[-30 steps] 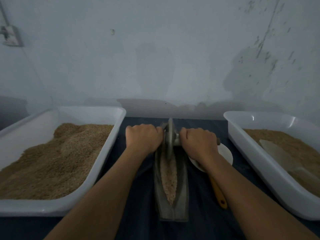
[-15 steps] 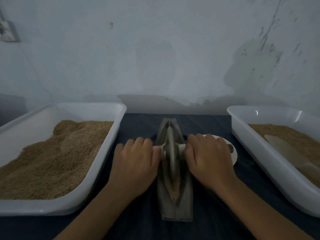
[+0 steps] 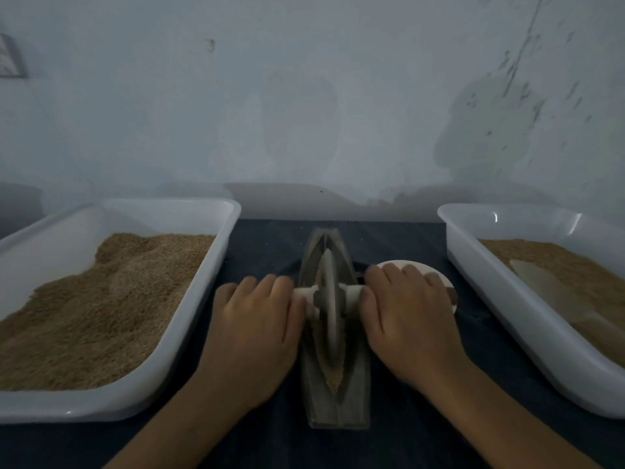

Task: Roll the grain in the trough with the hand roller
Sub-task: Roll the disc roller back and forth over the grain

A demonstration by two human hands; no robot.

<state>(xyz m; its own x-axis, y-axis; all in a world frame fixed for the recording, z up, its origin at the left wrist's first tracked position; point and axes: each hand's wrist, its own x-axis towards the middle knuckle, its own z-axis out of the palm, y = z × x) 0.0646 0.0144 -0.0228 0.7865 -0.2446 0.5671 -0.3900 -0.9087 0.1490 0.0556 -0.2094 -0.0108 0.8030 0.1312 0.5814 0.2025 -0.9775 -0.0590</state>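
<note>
A narrow grey boat-shaped trough [image 3: 338,409] lies lengthwise on the dark cloth in the middle. Pale brown grain [image 3: 334,379] shows in its near end. The hand roller [image 3: 328,299], a grey disc on a pale cross axle, stands upright in the trough near its middle. My left hand [image 3: 253,326] lies palm down on the axle's left end. My right hand [image 3: 406,319] lies palm down on the right end. The fingers of both hands stretch forward over the axle and press on it. The image is slightly blurred by motion.
A large white tray [image 3: 169,204] heaped with brown grain sits at the left. Another white tray [image 3: 507,299] at the right holds grain and a pale scoop [image 3: 541,282]. A small white plate [image 3: 412,265] lies under my right fingers. A wall stands close behind.
The roller has come from the trough's far end back to its middle. My hands went from fists round the axle to flat palms over it.
</note>
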